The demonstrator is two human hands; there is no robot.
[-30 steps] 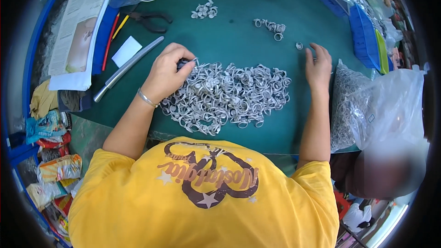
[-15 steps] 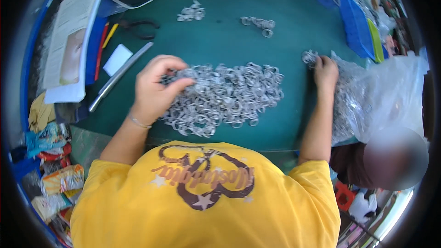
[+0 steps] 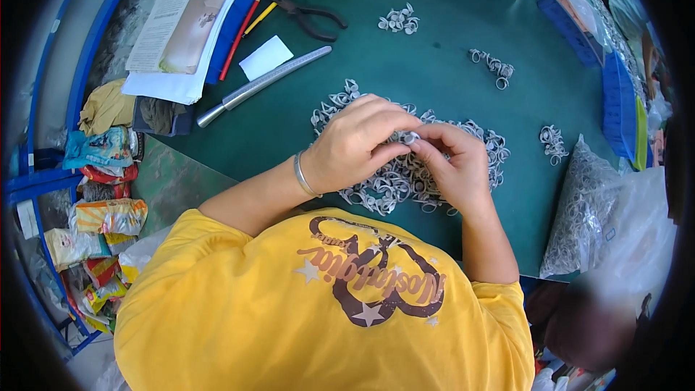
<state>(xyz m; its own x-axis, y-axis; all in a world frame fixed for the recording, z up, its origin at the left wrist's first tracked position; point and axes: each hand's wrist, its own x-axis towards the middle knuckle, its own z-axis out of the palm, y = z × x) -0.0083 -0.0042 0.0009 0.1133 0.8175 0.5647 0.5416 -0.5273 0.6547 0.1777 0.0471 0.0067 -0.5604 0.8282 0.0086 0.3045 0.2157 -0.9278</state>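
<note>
A heap of grey metal rings [image 3: 387, 187] lies on the green tabletop in front of me. Above the heap, my left hand [image 3: 360, 141] and my right hand [image 3: 455, 159] meet fingertip to fingertip. Between them is a small grey ring [image 3: 410, 137], pinched by the thumbs and fingers of both hands and partly covered by them. Three small groups of rings lie apart from the heap: one cluster [image 3: 399, 20] at the far middle, a short row [image 3: 495, 68] to its right, and another cluster [image 3: 553, 146] near the right side.
A clear bag of rings [image 3: 585, 206] stands at the right edge. On the left lie a tapered metal rod [image 3: 268, 83], a white paper piece [image 3: 266, 58], pliers [image 3: 318, 23], red and yellow pencils [image 3: 260, 19] and stacked papers [image 3: 170, 36]. Blue trays [image 3: 620, 101] line the far right.
My right hand has left the right-hand cluster and come to the heap, meeting my left hand. Both now hold a ring above the heap. The view has shifted, so the table sits further right.
</note>
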